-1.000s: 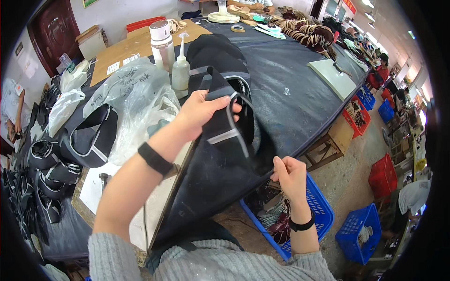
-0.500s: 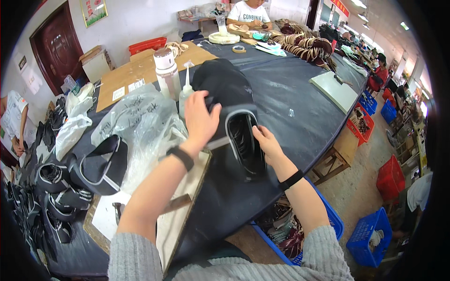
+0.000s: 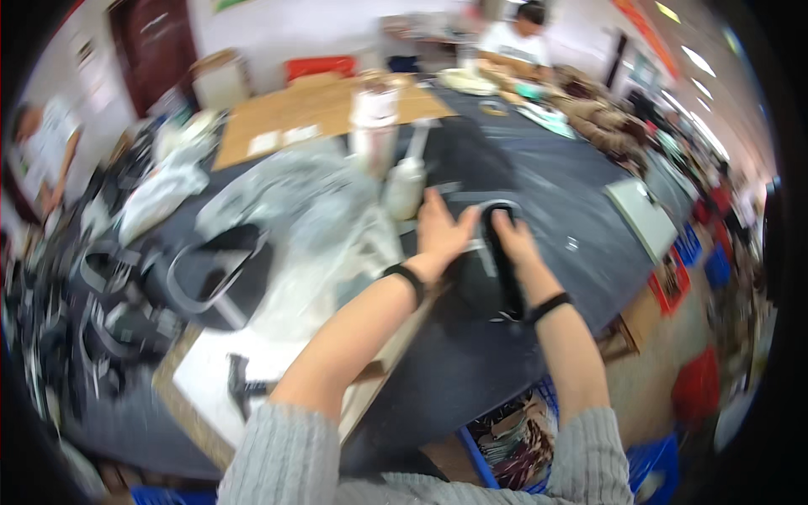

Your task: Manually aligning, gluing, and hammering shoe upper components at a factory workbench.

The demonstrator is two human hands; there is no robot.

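Motion blurs the view. A black fabric piece with pale trim (image 3: 478,282), looking like a shoe upper, lies on the dark-covered table. My right hand (image 3: 518,242) grips its right side, the thumb over the edge of its long narrow opening. Against its left side rests my left hand (image 3: 443,231), thumb and fingers spread, the thumb close to the trim. A squeeze bottle with a thin spout (image 3: 406,189) stands just beyond my left hand. Behind the piece lies a dark heap (image 3: 471,156), smeared by motion.
A white-topped board (image 3: 215,353) bears a hammer (image 3: 241,385), partly behind my left forearm. Left of the bottle are a flask (image 3: 374,126) and a clear plastic bag (image 3: 290,202). More black trimmed pieces (image 3: 126,324) lie left. A blue basket (image 3: 478,459) stands below the table edge.
The view has swung, shifting the scene rightward. My left hand has come down beside the piece. Its opening looks narrower, and my right thumb has moved over its edge.
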